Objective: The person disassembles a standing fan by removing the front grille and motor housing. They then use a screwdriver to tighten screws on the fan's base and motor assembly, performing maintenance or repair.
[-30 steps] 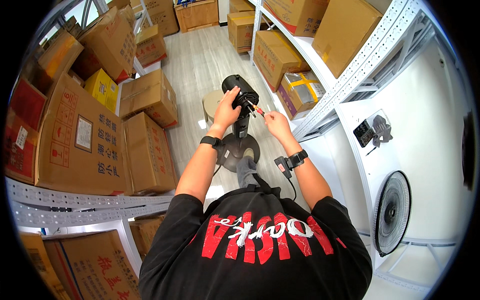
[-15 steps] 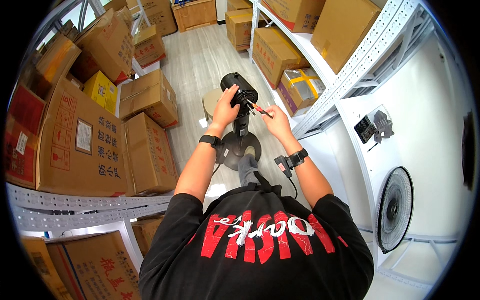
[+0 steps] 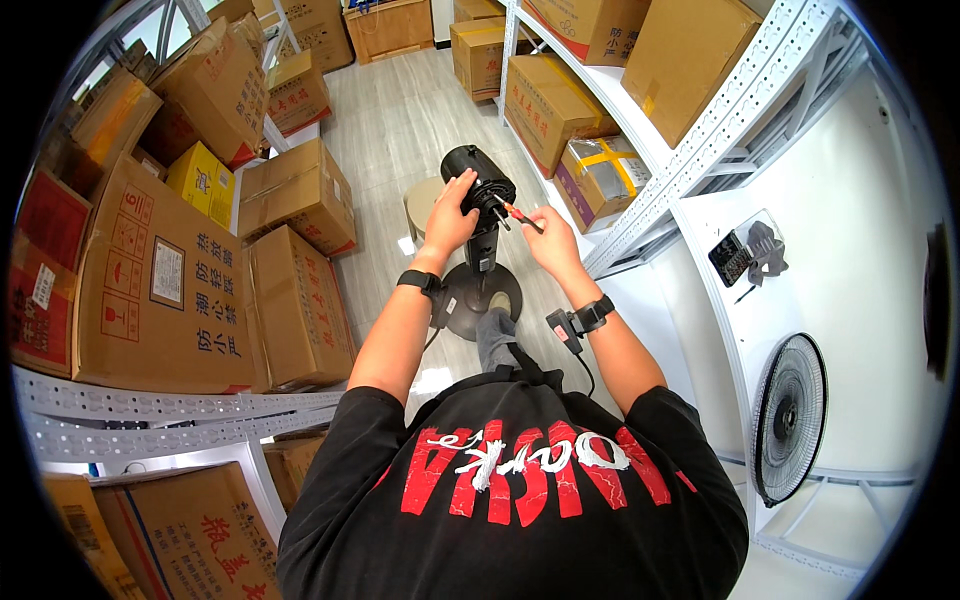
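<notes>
Under the left hand [image 3: 452, 218], the motor housing [image 3: 468, 163] looks like smooth plastic; the screwdriver handle [image 3: 518, 215] in the right hand [image 3: 555, 243], plastic too. Left of both hands, cardboard cartons [image 3: 300, 305] look matt.

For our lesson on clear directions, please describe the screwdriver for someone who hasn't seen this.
Start at the black fan stand near the middle, then go up to the motor on top. Beside it, the right hand holds the screwdriver; its red handle section stands out against the black motor.
</notes>
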Demonstrator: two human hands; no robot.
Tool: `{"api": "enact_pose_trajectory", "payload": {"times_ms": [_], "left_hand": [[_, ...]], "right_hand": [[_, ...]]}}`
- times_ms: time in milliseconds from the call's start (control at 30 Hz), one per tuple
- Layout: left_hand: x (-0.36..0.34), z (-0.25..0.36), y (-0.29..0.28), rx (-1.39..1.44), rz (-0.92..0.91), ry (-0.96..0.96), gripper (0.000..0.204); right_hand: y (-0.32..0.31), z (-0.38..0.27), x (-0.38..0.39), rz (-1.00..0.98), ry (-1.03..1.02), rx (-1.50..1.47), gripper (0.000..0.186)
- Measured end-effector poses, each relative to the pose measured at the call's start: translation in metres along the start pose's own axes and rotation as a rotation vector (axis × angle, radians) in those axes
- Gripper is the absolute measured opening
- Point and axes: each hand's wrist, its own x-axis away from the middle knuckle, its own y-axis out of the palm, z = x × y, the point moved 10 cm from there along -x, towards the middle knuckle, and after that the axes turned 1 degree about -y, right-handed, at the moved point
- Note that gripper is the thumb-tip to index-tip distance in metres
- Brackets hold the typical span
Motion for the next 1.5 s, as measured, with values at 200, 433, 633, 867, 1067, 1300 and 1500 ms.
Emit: {"api": "enact_pose_trajectory", "payload": {"times_ms": [200, 433, 633, 867, 1067, 1300, 1500], "left_hand": [[0.0, 0.0, 0.0, 0.008, 0.0, 0.0, 0.07], [0.0, 0.003, 0.0, 0.014, -0.004, 0.011, 0.07], [0.001, 0.001, 0.001, 0.003, -0.001, 0.0, 0.07], [0.001, 0.0, 0.002, 0.012, 0.005, -0.007, 0.071], [0.001, -0.002, 0.003, 0.014, 0.009, 0.004, 0.071], [0.002, -0.001, 0.002, 0.022, 0.014, 0.006, 0.071], [0.002, -0.001, 0.001, 0.02, 0.021, 0.008, 0.071]], "right_hand": [[-0.003, -0.014, 0.006, -0.013, 0.023, 0.058, 0.024], [-0.011, -0.038, 0.011, 0.046, -0.093, 0.162, 0.022], [-0.012, -0.038, 0.01, 0.057, -0.128, 0.167, 0.021], [-0.012, -0.04, 0.01, 0.065, -0.143, 0.183, 0.023], [-0.013, -0.04, 0.008, 0.056, -0.131, 0.18, 0.023], [-0.012, -0.03, 0.003, 0.024, -0.051, 0.152, 0.019], [-0.01, -0.03, 0.0, 0.059, -0.115, 0.174, 0.02]]}}
